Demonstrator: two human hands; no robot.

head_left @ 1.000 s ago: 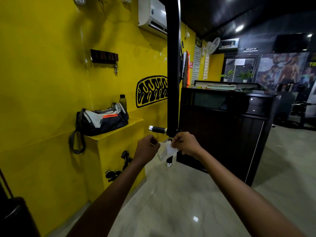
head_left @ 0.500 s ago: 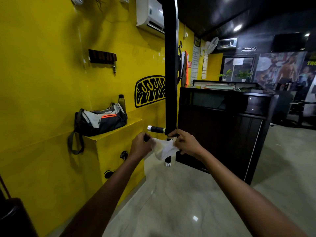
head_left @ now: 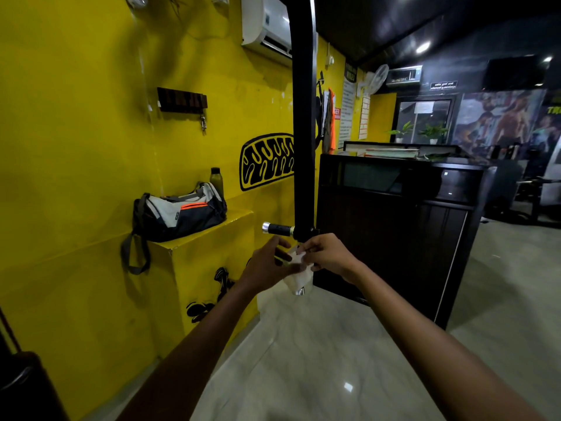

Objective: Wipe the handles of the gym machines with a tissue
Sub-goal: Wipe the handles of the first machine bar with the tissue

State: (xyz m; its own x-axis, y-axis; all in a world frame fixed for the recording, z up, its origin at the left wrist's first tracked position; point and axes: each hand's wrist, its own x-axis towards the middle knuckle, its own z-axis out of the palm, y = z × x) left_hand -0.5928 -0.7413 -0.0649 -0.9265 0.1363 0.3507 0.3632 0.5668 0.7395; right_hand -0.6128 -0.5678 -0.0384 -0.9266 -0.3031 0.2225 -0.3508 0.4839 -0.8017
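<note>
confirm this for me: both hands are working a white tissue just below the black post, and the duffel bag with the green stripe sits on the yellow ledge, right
Almost. The head view shows the duffel bag on the yellow ledge with an orange stripe, not a green one. The rest holds: the left hand and right hand work the white tissue just below the black post.
</note>
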